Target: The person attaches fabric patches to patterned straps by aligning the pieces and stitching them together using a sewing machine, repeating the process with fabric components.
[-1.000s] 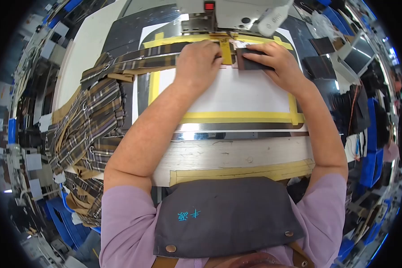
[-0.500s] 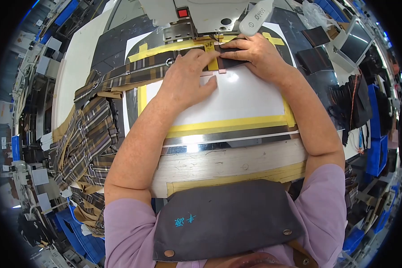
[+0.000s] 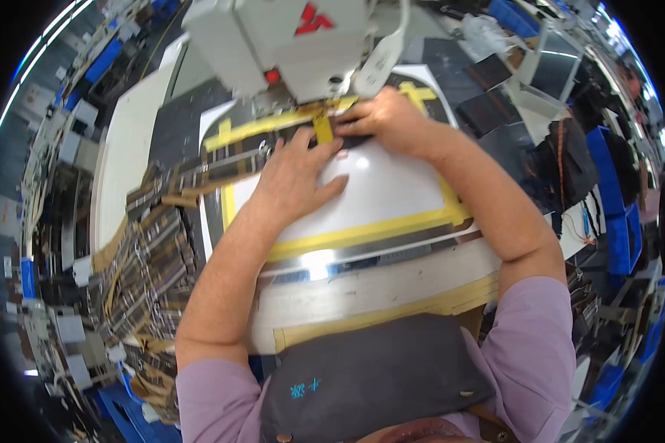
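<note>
In the head view, a bulky pale machine head with a red mark is jutting over the far side of the worktop, overhanging the spot where both hands are working and hiding whatever is lying directly beneath it. A slim white control piece is hanging down beside it, just above the right hand. A white sheet is covering the middle, and yellow tape is running along its near edge. To the left, a heap of plaid pieces is sagging over the side. To the right, a dark panel is lying near a tilted screen, while a dark bundle is sitting beside some blue bins.

The plaid strip, with its zip, is stretching from the heap side toward the machine, its inner end reaching under the left hand. That hand is lying palm down and spread, its thumb standing well apart on the sheet and its fingertips resting by a small yellow tab. The right hand is resting with fingers loosely extended over a dark piece, pointing at the tab; its thumb is hiding from me, and blur is softening the exact contact.
</note>
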{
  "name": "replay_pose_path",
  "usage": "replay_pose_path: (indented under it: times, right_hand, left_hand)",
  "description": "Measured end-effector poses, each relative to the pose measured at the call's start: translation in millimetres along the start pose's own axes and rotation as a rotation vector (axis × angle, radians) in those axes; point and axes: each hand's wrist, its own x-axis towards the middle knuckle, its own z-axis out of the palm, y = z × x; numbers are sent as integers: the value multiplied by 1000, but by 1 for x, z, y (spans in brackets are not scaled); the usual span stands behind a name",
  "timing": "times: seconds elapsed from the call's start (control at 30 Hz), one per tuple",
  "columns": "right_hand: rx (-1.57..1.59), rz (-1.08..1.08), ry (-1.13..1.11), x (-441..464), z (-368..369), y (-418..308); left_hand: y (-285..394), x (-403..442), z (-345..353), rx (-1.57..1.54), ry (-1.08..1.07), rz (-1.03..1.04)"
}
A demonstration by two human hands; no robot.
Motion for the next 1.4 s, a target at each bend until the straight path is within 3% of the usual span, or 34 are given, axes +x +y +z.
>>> replay_pose_path:
  times: [0.5,1.1,1.2,1.4]
  right_hand:
    - [-94,172,-155,5,-10,-8]
    - [-75,265,-150,22,8,17]
    - [-11,391,-175,31,10,23]
    - [-105,331,-197,38,15,39]
  left_hand:
    - [3,7,8,-1,35,35]
    - [-31,15,0,39,-17,49]
    - [-36,23,0,37,-10,48]
    - [-50,34,5,58,29,47]
